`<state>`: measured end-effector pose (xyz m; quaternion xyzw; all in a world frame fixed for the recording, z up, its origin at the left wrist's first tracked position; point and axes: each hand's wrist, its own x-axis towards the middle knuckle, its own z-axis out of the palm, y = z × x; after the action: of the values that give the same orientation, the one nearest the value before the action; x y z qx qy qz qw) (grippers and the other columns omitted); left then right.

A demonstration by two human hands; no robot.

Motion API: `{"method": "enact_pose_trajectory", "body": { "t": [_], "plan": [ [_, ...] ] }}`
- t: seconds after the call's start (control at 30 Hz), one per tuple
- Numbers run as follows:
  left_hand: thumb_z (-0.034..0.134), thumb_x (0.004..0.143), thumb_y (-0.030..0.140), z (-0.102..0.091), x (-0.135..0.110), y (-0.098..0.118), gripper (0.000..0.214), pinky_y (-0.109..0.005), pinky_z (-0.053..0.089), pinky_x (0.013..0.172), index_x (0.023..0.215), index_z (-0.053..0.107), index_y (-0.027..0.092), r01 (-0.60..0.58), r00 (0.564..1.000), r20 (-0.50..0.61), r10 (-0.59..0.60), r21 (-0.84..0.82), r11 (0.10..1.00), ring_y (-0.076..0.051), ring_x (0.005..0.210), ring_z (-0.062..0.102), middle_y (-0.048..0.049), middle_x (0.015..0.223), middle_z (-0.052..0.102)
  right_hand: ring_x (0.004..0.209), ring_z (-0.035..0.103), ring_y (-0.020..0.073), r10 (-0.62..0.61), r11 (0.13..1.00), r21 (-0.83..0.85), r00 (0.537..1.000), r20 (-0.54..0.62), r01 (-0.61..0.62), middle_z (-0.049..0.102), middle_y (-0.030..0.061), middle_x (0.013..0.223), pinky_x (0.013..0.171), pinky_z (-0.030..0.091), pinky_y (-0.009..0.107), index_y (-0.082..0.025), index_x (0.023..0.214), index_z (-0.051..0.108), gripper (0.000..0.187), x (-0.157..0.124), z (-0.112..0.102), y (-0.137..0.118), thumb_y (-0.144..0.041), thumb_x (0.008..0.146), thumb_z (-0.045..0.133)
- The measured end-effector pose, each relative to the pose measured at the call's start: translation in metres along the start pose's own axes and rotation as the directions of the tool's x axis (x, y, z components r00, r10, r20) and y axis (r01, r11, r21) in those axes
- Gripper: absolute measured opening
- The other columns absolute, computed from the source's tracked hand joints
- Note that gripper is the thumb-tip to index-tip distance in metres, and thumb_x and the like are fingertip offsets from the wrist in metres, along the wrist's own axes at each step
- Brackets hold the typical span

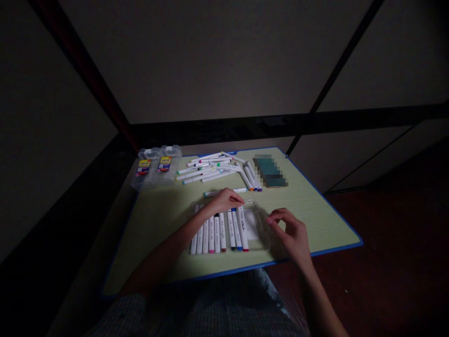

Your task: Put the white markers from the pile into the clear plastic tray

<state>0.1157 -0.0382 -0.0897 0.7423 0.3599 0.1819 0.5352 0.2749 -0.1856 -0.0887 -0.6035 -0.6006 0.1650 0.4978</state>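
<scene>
My left hand (226,200) reaches over the far edge of a clear plastic case (266,241). Its fingers are closed close to the top of a red-tipped marker (242,229); what they grip is hidden. Just right of the case, my right hand (293,234) has its thumb and index finger drawn together. Nothing I can name shows between them. Inside the case several white markers (217,232) lie side by side, with pink, brown, black and blue tips among them. The case's right part shows a bare white patch (250,224).
Beyond the case lies a loose pile of white markers (210,169), with a turquoise-tipped marker (210,193) nearer. Two clear cases with labels (154,171) stand at the far left. A blurred green rectangular object (270,171) rests at the right. The table (157,224) has a blue edge.
</scene>
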Motion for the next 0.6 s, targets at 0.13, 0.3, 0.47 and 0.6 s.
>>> {"method": "enact_pose_trajectory", "body": {
  "t": [0.13, 0.3, 0.47, 0.6],
  "plan": [
    [0.061, 0.063, 0.004, 0.001, 0.001, -0.003, 0.014, -0.019, 0.046, 0.059, 0.072, 0.07, 0.009, 0.019, 1.0, 0.009, -0.019, 0.014, 1.0, -0.011, 0.06, 0.059, -0.0041, 0.067, 0.069, 0.076, 0.054, 0.0184, -0.004, 1.0, -0.019, 1.0, -0.014, 0.004, 0.056, 0.0033, 0.079, 0.071, 0.044, 0.033, -0.019, 0.078, 0.056, 0.011, 0.018, 0.009, 0.014, -0.03, 0.077, 0.057],
    [0.065, 0.061, 0.01, 0.002, -0.002, -0.003, 0.02, -0.019, 0.044, 0.056, 0.081, 0.07, 0.009, -0.01, 1.0, 0.01, 0.009, 0.133, 0.991, -0.011, 0.062, 0.057, -0.0037, 0.072, 0.068, 0.097, 0.051, 0.0243, -0.053, 0.995, -0.077, 0.998, 0.041, 0.056, 0.055, 0.0077, 0.101, 0.086, 0.04, 0.042, -0.021, 0.101, 0.052, 0.032, 0.018, 0.031, 0.027, -0.031, 0.071, 0.061],
    [0.067, 0.061, 0.016, 0.004, -0.01, 0.002, 0.025, -0.02, 0.045, 0.059, 0.085, 0.069, 0.011, -0.008, 0.999, -0.043, 0.022, 0.287, 0.958, -0.013, 0.066, 0.057, -0.0037, 0.074, 0.067, 0.107, 0.045, 0.027, -0.09, 0.983, -0.149, 0.992, 0.091, 0.103, 0.051, 0.0104, 0.111, 0.093, 0.035, 0.046, -0.02, 0.114, 0.046, 0.048, 0.015, 0.037, 0.031, -0.035, 0.071, 0.062],
    [0.067, 0.063, 0.019, 0.005, -0.014, 0.003, 0.026, -0.021, 0.045, 0.062, 0.087, 0.069, 0.01, -0.002, 0.997, -0.075, 0.028, 0.327, 0.945, -0.014, 0.068, 0.058, -0.0048, 0.078, 0.067, 0.11, 0.043, 0.0277, -0.108, 0.973, -0.191, 0.986, 0.13, 0.132, 0.049, 0.0109, 0.115, 0.094, 0.035, 0.045, -0.02, 0.118, 0.043, 0.053, 0.015, 0.036, 0.03, -0.041, 0.072, 0.061]
  ]
}}
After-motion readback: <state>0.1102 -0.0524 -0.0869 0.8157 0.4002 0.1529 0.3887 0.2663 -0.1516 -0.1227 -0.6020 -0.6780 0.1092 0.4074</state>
